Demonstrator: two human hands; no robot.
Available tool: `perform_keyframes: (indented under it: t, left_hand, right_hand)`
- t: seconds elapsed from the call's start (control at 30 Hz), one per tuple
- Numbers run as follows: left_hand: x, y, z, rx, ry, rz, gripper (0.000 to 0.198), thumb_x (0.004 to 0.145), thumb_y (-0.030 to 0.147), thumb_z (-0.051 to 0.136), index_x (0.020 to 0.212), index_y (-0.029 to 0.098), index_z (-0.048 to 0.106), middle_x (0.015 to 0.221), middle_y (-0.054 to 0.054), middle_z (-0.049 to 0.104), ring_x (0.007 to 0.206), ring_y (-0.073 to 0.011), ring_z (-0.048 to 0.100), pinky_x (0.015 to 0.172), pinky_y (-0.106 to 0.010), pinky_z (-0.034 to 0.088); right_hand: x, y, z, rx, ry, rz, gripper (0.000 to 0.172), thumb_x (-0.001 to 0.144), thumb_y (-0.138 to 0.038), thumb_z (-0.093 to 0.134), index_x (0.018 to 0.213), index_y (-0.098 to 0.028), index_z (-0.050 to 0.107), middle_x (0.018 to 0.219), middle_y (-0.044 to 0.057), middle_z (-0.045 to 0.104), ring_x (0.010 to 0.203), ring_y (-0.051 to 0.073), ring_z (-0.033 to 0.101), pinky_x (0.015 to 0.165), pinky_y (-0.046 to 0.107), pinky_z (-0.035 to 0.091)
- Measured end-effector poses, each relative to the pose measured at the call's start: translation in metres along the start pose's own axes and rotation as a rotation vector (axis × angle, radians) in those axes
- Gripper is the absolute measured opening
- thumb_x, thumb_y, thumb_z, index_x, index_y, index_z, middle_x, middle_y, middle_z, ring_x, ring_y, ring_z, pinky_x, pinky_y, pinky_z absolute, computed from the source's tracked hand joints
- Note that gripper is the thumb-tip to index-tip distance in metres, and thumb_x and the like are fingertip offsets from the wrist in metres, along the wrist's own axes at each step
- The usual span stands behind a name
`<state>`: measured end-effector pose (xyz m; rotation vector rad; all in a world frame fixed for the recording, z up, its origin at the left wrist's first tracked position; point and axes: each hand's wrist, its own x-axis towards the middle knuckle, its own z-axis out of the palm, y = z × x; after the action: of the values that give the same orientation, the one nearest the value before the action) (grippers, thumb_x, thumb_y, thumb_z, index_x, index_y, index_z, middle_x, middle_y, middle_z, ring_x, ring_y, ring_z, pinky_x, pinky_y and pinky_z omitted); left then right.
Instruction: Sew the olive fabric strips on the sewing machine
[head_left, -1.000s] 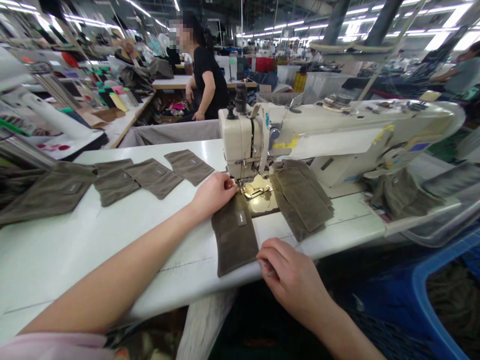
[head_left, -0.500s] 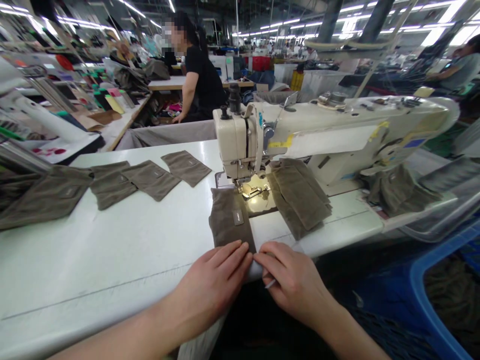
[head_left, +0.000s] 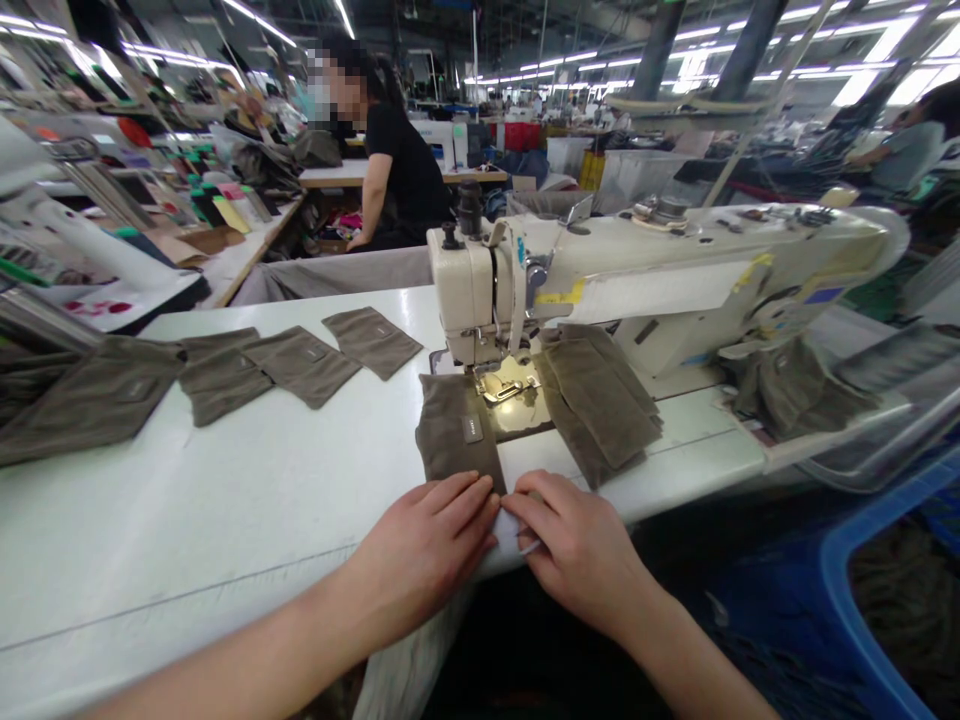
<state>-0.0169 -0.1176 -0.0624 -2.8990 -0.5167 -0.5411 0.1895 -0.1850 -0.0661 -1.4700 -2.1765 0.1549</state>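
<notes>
An olive-brown fabric piece with a small grey label lies on the white table, its far end at the presser foot of a cream sewing machine. My left hand rests flat on the near end of the piece, fingers stretched out and together. My right hand sits just to its right at the piece's near corner. Its fingers are curled over a small pale tool that I cannot name. The two hands almost touch.
A stack of matching fabric pieces lies right of the needle, and more lie spread at the left beside a larger pile. A blue bin stands at the lower right. A person in black works at a far table.
My left hand has come back from the needle area to the near end of the fabric piece, beside my right hand. The piece sits a little nearer the presser foot.
</notes>
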Motion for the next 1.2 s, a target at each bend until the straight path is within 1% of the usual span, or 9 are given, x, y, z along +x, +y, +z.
perform_keyframes:
  t: [0.07,0.13,0.23,0.33,0.43,0.53,0.67,0.97,1.2]
  left_hand:
    - [0.002,-0.004,0.0,-0.007,-0.011,-0.002,0.026,0.099,0.021,0.052,0.115,0.013,0.07,0.12,-0.014,0.072,0.114,-0.0291,0.068,0.085,-0.042,0.063]
    - [0.004,-0.008,0.001,-0.007,-0.024,-0.004,0.027,0.099,0.021,0.051,0.117,0.013,0.07,0.121,-0.014,0.072,0.115,-0.0287,0.067,0.087,-0.041,0.062]
    - [0.007,-0.014,0.002,0.016,-0.034,0.004,0.029,0.1,0.023,0.05,0.12,0.013,0.068,0.121,-0.014,0.072,0.114,-0.0285,0.067,0.086,-0.041,0.062]
    - [0.01,-0.019,0.002,0.045,-0.041,0.015,0.03,0.102,0.025,0.047,0.119,0.013,0.069,0.12,-0.012,0.072,0.111,-0.0277,0.067,0.083,-0.039,0.062]
    - [0.014,-0.025,0.003,0.053,-0.034,0.017,0.032,0.103,0.025,0.044,0.119,0.013,0.068,0.119,-0.011,0.072,0.11,-0.0271,0.067,0.083,-0.039,0.062]
    - [0.016,-0.03,0.003,0.049,-0.033,0.013,0.031,0.103,0.025,0.044,0.12,0.013,0.067,0.119,-0.011,0.072,0.111,-0.0266,0.066,0.083,-0.039,0.061]
    - [0.02,-0.037,0.005,0.048,-0.041,-0.004,0.03,0.103,0.026,0.044,0.12,0.014,0.067,0.118,-0.011,0.071,0.11,-0.0255,0.066,0.082,-0.037,0.061]
    - [0.028,-0.051,0.006,0.049,-0.079,-0.011,0.031,0.103,0.027,0.043,0.118,0.014,0.067,0.116,-0.012,0.071,0.109,-0.0257,0.066,0.083,-0.037,0.062]
    - [0.032,-0.065,0.009,0.008,-0.087,-0.033,0.031,0.103,0.026,0.043,0.119,0.012,0.066,0.118,-0.013,0.07,0.109,-0.0273,0.066,0.082,-0.041,0.062]
  right_hand:
    - [0.003,0.001,-0.001,0.002,-0.009,0.003,0.033,0.078,-0.004,0.057,0.105,-0.02,0.067,0.102,0.006,0.065,0.09,0.02,0.061,0.071,0.028,0.051]
    - [0.006,0.003,-0.002,0.005,0.018,0.009,0.032,0.079,-0.004,0.056,0.105,-0.02,0.067,0.103,0.006,0.066,0.09,0.02,0.062,0.072,0.029,0.051]
    - [0.007,0.011,-0.006,-0.026,0.175,0.068,0.027,0.085,-0.007,0.052,0.103,-0.02,0.068,0.101,0.006,0.067,0.085,0.019,0.065,0.071,0.029,0.051]
    - [0.005,0.023,-0.013,-0.134,0.36,0.21,0.02,0.094,-0.016,0.052,0.103,-0.02,0.069,0.103,0.006,0.069,0.081,0.017,0.067,0.068,0.029,0.05]
    - [0.002,0.034,-0.022,-0.261,0.442,0.343,0.018,0.096,-0.027,0.056,0.105,-0.02,0.07,0.106,0.005,0.069,0.08,0.018,0.069,0.064,0.029,0.049]
    - [0.0,0.041,-0.029,-0.334,0.436,0.436,0.02,0.095,-0.034,0.059,0.105,-0.021,0.071,0.106,0.004,0.07,0.078,0.018,0.069,0.06,0.029,0.048]
    - [-0.003,0.048,-0.032,-0.39,0.396,0.503,0.022,0.095,-0.037,0.058,0.104,-0.021,0.071,0.106,0.004,0.07,0.075,0.018,0.068,0.058,0.031,0.046]
    - [-0.006,0.059,-0.028,-0.395,0.319,0.536,0.019,0.094,-0.034,0.056,0.098,-0.022,0.072,0.104,0.003,0.071,0.079,0.019,0.069,0.059,0.031,0.045]
    - [-0.005,0.064,-0.028,-0.376,0.309,0.536,0.022,0.092,-0.043,0.063,0.096,-0.024,0.071,0.1,0.0,0.071,0.077,0.018,0.068,0.06,0.03,0.046]
